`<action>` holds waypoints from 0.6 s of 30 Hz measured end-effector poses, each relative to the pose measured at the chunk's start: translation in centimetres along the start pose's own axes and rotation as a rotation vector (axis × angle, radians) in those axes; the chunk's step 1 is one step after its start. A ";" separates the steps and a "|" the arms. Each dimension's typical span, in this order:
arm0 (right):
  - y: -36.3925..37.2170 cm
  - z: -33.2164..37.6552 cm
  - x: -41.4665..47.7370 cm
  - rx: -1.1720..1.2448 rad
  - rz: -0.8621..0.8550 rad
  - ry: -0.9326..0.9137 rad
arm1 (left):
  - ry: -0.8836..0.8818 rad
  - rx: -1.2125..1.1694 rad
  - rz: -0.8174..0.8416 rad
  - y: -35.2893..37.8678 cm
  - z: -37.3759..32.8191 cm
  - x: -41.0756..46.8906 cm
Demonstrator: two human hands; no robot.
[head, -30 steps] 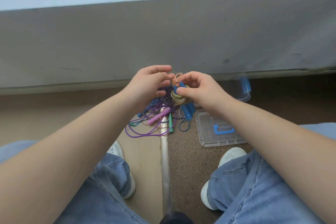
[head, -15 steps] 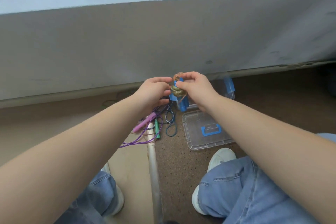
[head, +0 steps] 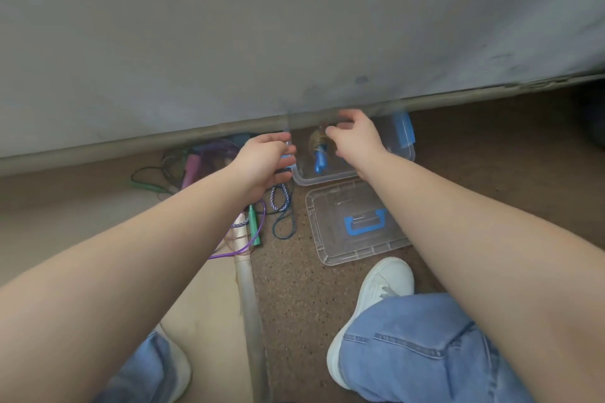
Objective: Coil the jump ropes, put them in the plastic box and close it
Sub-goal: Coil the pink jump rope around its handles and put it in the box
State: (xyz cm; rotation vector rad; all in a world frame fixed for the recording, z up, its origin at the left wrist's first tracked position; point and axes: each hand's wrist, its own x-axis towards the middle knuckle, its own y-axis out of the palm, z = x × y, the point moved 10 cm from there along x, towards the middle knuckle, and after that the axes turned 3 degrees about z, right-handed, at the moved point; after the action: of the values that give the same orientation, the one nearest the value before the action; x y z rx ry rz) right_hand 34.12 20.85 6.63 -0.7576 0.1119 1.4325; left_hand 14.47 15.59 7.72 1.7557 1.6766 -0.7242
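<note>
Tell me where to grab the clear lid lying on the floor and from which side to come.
Grip the lid by its near long rim, coming from the shoe side. It lies flat beside the box with its raised edge exposed there. The blue handle looks folded flat, probably harder to pinch.

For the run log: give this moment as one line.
coiled blue-handled rope in open plastic box | right hand open above | left hand at box edge | lid off | other ropes loose
</note>
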 end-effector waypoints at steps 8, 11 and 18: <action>3.1 -1.0 -1.3 -0.100 0.131 0.014 | -0.040 -0.030 -0.056 -3.2 2.8 0.1; 5.6 -0.3 -2.3 -0.091 0.169 -0.009 | -0.041 -0.023 -0.093 -5.1 3.6 0.1; 14.8 0.7 -3.5 -0.125 0.308 -0.080 | -0.035 0.051 -0.212 -11.0 7.2 1.6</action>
State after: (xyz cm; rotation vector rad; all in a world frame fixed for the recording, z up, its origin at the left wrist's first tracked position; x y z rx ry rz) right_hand 19.69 17.59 2.95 -0.8087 0.0799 1.7737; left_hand 3.67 11.66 1.12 1.6039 1.8537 -0.8934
